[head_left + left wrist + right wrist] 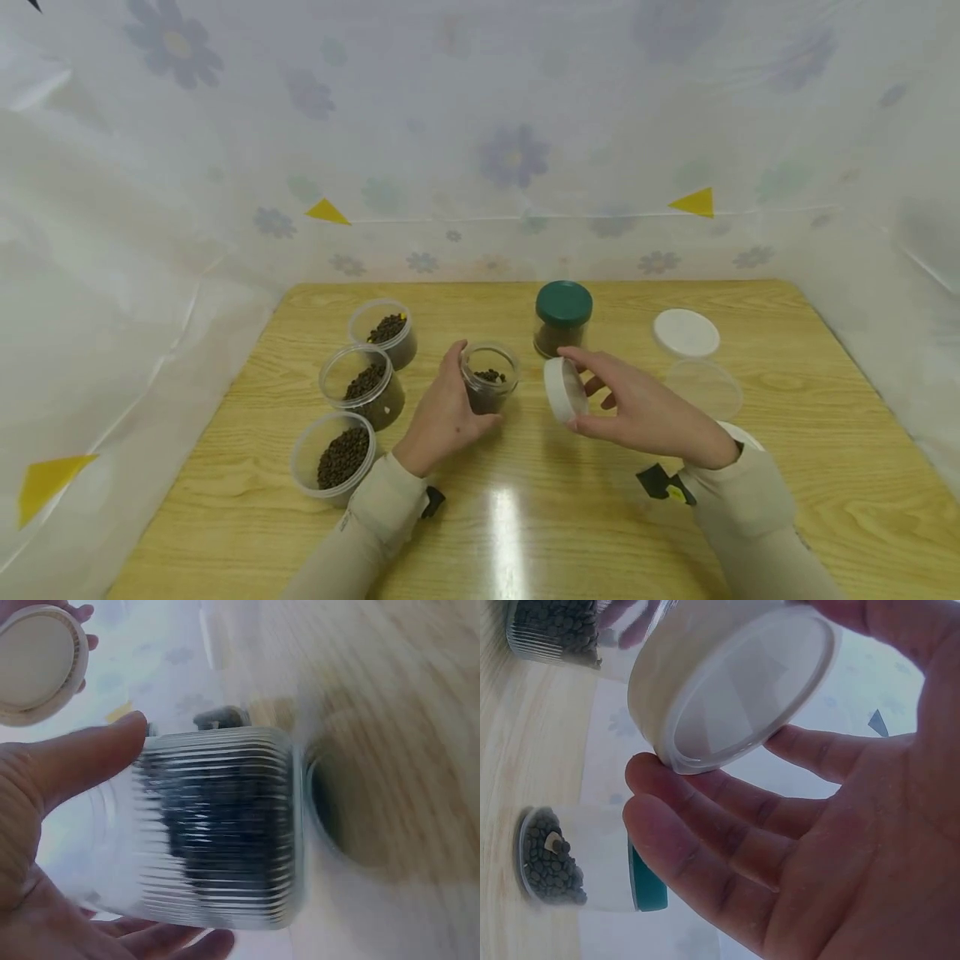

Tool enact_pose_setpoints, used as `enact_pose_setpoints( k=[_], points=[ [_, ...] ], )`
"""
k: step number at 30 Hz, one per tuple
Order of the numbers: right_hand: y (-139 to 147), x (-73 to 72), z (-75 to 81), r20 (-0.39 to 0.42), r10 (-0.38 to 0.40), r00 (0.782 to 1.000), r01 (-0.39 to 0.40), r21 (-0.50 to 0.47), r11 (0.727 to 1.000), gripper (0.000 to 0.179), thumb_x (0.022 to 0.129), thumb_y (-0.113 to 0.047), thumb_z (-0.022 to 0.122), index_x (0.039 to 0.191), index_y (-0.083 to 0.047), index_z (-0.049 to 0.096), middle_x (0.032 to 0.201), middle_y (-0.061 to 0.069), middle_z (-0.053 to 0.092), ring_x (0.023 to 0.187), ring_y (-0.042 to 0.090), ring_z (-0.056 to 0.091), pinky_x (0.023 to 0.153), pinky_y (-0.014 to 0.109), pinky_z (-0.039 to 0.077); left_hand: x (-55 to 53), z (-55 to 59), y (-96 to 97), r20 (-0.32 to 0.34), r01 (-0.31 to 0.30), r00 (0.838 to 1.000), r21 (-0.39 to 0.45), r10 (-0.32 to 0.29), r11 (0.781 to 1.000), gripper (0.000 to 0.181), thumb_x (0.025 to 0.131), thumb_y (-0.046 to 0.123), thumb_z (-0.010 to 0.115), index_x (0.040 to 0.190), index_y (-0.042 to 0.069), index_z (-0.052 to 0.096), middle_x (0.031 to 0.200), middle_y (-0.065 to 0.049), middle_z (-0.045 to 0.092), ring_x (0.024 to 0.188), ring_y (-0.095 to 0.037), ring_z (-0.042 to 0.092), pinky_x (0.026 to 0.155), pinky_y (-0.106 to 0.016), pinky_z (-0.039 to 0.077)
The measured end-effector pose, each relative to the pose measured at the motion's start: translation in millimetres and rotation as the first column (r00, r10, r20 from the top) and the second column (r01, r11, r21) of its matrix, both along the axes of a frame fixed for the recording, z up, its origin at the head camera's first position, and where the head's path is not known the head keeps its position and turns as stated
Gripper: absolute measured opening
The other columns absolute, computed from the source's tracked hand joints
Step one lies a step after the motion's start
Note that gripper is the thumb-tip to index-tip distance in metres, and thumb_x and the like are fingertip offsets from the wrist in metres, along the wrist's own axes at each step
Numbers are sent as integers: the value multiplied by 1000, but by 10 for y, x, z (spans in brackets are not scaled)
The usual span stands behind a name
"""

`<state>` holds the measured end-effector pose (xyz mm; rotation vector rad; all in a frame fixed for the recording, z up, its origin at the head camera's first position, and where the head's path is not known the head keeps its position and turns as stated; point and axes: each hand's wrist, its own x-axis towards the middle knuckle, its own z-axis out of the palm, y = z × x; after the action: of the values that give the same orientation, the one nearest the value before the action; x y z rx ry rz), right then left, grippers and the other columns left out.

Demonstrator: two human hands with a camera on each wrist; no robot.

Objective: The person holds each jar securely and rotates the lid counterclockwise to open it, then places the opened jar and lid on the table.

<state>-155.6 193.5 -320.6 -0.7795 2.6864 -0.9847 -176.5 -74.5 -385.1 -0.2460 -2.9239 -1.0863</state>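
My left hand point(450, 412) grips an open clear jar point(217, 825) with ribbed sides, partly filled with dark pellets point(491, 376). Thumb and fingers reach round opposite sides of it. To its right, my right hand point(637, 408) holds a white screw lid point(558, 392) by its rim between thumb and fingers. The lid is tilted up on edge, apart from the jar. Behind the lid stands a clear jar with a green lid point(564, 303), shut, with dark pellets point(551, 862) and a small pale piece inside. Whether the gripped jar touches the table cannot be told.
Three open clear tubs point(382, 329) of dark pellets stand in a row on the left of the wooden table point(600, 533). On the right lie a white lid point(686, 332), a clear lid point(705, 388) and another white one partly behind my right wrist. Plastic sheeting point(450, 150) surrounds the table.
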Motion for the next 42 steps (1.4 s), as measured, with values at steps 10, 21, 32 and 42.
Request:
enact_pose_setpoints(
  k=[10, 21, 32, 42],
  points=[
    [52, -5, 10, 1, -12, 1000, 12, 15, 1000, 81, 89, -45, 71, 155, -22, 31, 143, 7, 51, 112, 22, 62, 85, 38, 54, 24, 122, -65, -16, -32, 999, -35, 31, 999, 110, 71, 37, 89, 156, 10, 24, 144, -12, 54, 129, -33, 55, 102, -50, 48],
    [137, -32, -52, 39, -12, 999, 12, 8, 1000, 79, 90, -45, 69, 154, -17, 33, 141, 8, 52, 111, 22, 62, 83, 39, 54, 4, 241, -113, -276, 7, 960, -162, -52, 987, 92, 78, 45, 81, 149, 6, 39, 139, -16, 56, 126, -35, 56, 102, -52, 49],
    [294, -75, -116, 88, 10, 996, -15, 61, 998, 82, 92, -49, 65, 156, -11, 29, 145, 15, 48, 110, 23, 62, 77, 26, 55, -149, 353, -274, -249, -127, 967, -259, 60, 957, 89, 82, 43, 77, 150, 2, 37, 138, -18, 60, 136, -39, 47, 114, -59, 34],
    [470, -102, -204, 89, -110, 990, 96, 141, 985, 90, 90, -53, 67, 156, -8, 27, 145, 17, 50, 111, 26, 62, 79, 35, 54, -201, 438, -433, -221, -118, 974, -357, 39, 927, 92, 85, 41, 74, 154, -1, 28, 139, -21, 59, 140, -43, 41, 113, -61, 34]
  ],
)
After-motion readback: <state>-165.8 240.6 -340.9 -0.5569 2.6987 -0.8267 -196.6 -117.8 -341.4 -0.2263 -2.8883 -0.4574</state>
